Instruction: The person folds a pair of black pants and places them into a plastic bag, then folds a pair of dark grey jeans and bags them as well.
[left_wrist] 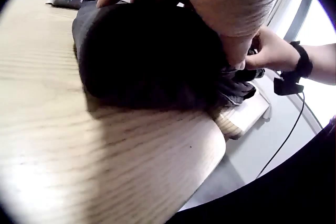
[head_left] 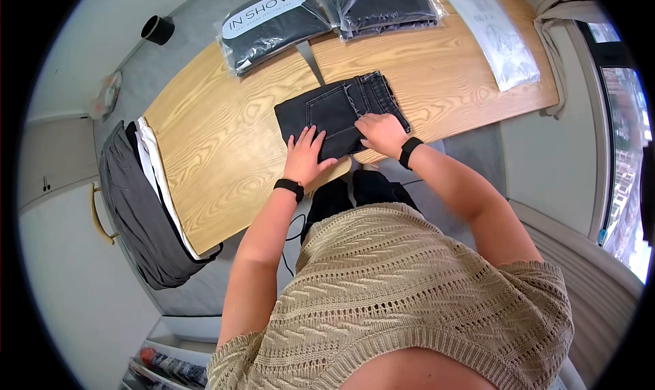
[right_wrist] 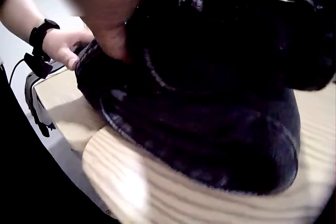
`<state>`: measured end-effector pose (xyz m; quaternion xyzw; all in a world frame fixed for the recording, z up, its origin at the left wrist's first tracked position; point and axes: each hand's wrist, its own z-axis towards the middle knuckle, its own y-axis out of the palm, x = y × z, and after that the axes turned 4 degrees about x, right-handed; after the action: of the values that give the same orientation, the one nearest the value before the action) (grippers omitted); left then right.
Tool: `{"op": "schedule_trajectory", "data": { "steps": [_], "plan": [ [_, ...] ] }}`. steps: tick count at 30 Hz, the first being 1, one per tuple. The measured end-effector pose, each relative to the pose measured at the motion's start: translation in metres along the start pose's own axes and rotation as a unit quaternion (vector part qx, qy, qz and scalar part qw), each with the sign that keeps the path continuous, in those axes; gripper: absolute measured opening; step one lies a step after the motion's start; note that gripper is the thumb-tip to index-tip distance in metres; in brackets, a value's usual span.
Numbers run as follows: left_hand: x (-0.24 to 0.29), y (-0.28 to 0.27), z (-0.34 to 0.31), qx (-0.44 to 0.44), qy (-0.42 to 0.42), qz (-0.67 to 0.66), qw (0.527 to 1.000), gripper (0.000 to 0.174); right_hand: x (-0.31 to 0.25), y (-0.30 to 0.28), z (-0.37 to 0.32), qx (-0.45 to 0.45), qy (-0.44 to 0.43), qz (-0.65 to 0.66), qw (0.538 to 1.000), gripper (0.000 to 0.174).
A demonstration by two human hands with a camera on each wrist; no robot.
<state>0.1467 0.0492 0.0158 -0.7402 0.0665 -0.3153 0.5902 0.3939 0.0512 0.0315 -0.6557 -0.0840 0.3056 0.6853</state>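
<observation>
A: Position of the jeans [head_left: 326, 110]?
B: Folded, lying at the near edge of the table [head_left: 205, 151], around mid-length.
A: State of grip?
B: Left hand [head_left: 305, 159] open, fingers spread on the cloth. Right hand [head_left: 385, 134] pinches the jeans by the waistband end.
A: Containers?
B: Three, all clear plastic. Labelled bag [head_left: 269, 32], at the far edge, holds dark folded cloth (label reads IN SHOW). Second bag [head_left: 382, 5], just beside it, also holds dark folded cloth. Flat bag [head_left: 492, 39] lies towards the right edge; contents, if any, cannot be told.
A: Left edge?
B: Clothes [head_left: 133, 206] draped over it, grey, black and white.
</observation>
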Motion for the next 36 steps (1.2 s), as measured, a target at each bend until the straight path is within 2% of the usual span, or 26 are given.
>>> {"op": "schedule_trajectory", "data": {
  "steps": [2, 3, 8, 13, 16, 18, 19, 21, 22, 24, 26, 27, 29, 33, 35, 36],
  "plan": [
    [-0.001, 0.001, 0.005, 0.007, -0.011, -0.017, 1.0, 0.071, 0.001, -0.008, 0.01, -0.057, 0.002, -0.02, 0.998, 0.028],
    [-0.001, 0.001, 0.006, 0.009, -0.012, -0.018, 1.0, 0.071, 0.003, -0.009, 0.014, -0.039, -0.013, -0.022, 0.999, 0.026],
    [0.004, 0.015, 0.015, 0.068, -0.013, 0.021, 0.997, 0.063, 0.004, -0.02, 0.026, -0.062, -0.029, -0.042, 0.997, 0.026],
    [0.004, 0.014, 0.019, 0.073, -0.028, -0.004, 0.997, 0.054, 0.007, -0.023, 0.028, -0.082, -0.01, -0.036, 0.996, 0.028],
    [0.004, 0.003, 0.019, 0.061, -0.036, -0.03, 0.997, 0.052, 0.007, -0.022, 0.027, -0.049, -0.019, -0.017, 0.998, 0.03],
    [0.001, 0.004, 0.019, 0.055, -0.033, -0.041, 0.997, 0.051, 0.003, -0.027, 0.026, 0.107, -0.114, -0.013, 0.988, 0.032],
    [-0.002, 0.006, 0.019, 0.069, -0.011, -0.039, 0.997, 0.055, 0.002, -0.025, 0.024, 0.108, -0.113, -0.013, 0.988, 0.032],
    [-0.003, 0.003, 0.018, 0.083, 0.014, -0.037, 0.996, 0.058, -0.003, -0.019, 0.023, -0.001, -0.019, -0.031, 0.999, 0.032],
    [-0.004, 0.002, 0.016, 0.099, 0.031, -0.026, 0.994, 0.061, -0.002, -0.016, 0.024, 0.0, -0.018, -0.031, 0.999, 0.032],
    [-0.001, -0.002, 0.013, 0.113, 0.051, -0.016, 0.992, 0.063, -0.006, -0.024, 0.038, -0.064, -0.013, -0.05, 0.997, 0.03],
    [0.001, -0.006, 0.014, 0.086, 0.006, -0.058, 0.995, 0.069, -0.007, -0.036, 0.052, -0.076, -0.012, -0.041, 0.996, 0.027],
    [0.004, -0.007, 0.015, 0.085, 0.008, -0.057, 0.995, 0.069, -0.006, -0.04, 0.059, -0.109, -0.017, -0.041, 0.993, 0.026],
    [0.008, -0.008, 0.017, 0.021, -0.082, -0.073, 0.994, 0.066, -0.006, -0.046, 0.07, -0.162, -0.024, -0.038, 0.986, 0.027],
    [0.005, 0.001, 0.019, 0.074, -0.068, -0.056, 0.993, 0.058, -0.006, -0.048, 0.077, -0.149, -0.031, -0.041, 0.987, 0.027],
    [0.008, -0.004, 0.023, 0.014, -0.155, -0.089, 0.984, 0.048, -0.006, -0.047, 0.075, -0.149, -0.023, -0.042, 0.988, 0.027],
    [0.006, -0.002, 0.024, 0.014, -0.155, -0.089, 0.984, 0.048, -0.006, -0.047, 0.075, -0.149, -0.016, -0.043, 0.988, 0.028]
  ]
}}
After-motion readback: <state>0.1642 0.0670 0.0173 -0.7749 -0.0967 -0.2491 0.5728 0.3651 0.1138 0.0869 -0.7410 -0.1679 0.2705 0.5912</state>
